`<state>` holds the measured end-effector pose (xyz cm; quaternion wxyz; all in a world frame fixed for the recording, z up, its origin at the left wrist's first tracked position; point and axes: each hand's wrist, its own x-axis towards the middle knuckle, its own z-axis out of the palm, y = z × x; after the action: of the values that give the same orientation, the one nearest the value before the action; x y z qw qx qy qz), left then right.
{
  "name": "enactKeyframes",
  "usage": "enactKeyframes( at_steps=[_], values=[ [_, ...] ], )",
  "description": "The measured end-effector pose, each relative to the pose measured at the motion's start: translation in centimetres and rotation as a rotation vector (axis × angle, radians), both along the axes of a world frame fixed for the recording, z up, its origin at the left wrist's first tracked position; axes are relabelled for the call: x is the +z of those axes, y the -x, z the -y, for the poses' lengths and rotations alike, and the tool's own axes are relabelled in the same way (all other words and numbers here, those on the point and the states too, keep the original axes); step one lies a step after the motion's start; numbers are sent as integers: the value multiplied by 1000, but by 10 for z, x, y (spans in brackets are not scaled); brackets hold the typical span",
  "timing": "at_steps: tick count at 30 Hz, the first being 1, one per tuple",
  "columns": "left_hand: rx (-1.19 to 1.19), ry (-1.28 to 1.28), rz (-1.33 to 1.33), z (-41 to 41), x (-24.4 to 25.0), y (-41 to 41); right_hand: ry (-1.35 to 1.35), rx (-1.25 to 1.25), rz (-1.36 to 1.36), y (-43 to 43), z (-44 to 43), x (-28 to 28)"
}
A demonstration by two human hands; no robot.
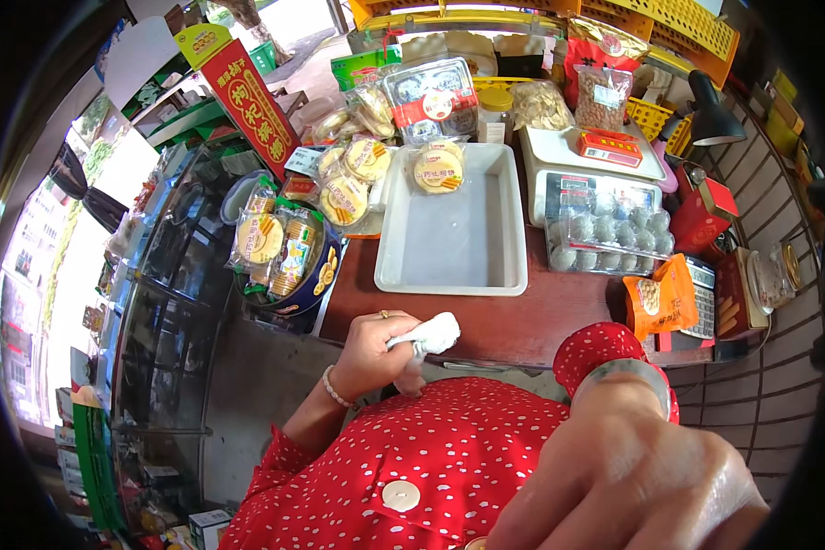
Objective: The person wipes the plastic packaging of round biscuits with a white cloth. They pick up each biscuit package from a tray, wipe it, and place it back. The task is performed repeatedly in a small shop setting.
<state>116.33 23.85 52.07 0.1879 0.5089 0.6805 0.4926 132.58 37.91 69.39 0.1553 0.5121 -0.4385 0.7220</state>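
Observation:
My left hand (375, 354) is closed around a crumpled white cloth or tissue (436, 333), held above the front edge of the dark red table (426, 316). A ring and a beaded bracelet are on that hand and wrist. Close to the camera, my right hand (632, 474) is raised at the lower right with its fingers bent downward. Its fingertips run out of the picture, so whether it holds anything is hidden. Beyond my left hand lies a shallow white plastic tray (454, 240), with a packet of round biscuits (438, 172) over its far left corner.
At left, a round blue tin (302, 299) holds wrapped biscuits. On the right are clear boxes of eggs (608, 230), a white scale (543, 151), an orange snack packet (660, 295) and a calculator (702, 289). A black desk lamp (715, 117) and a glass display cabinet (165, 330) flank the table.

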Motion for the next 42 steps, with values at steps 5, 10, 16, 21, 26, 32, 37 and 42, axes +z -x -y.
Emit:
enactKeyframes(
  at_steps=[5,10,16,21,26,32,37,42],
  values=[
    [54,56,155,14,2,-2,-5,-42,30,0,15,-3],
    [-8,-12,60,13,-3,1,-15,-80,23,-1,22,1],
    [-38,3,53,10,-6,5,-18,-223,34,-7,31,-7],
    [-62,-16,82,5,-9,4,-25,-194,32,-7,29,-5],
    [-96,7,79,3,-10,8,-41,-241,-16,-5,27,-7],
    [-87,-6,86,4,-8,12,-123,-190,-51,5,23,-2],
    [-51,-50,32,6,-13,17,-116,-355,-259,10,28,-12],
    [48,-60,129,22,-17,22,-163,-858,-460,12,47,-29]
  ],
)
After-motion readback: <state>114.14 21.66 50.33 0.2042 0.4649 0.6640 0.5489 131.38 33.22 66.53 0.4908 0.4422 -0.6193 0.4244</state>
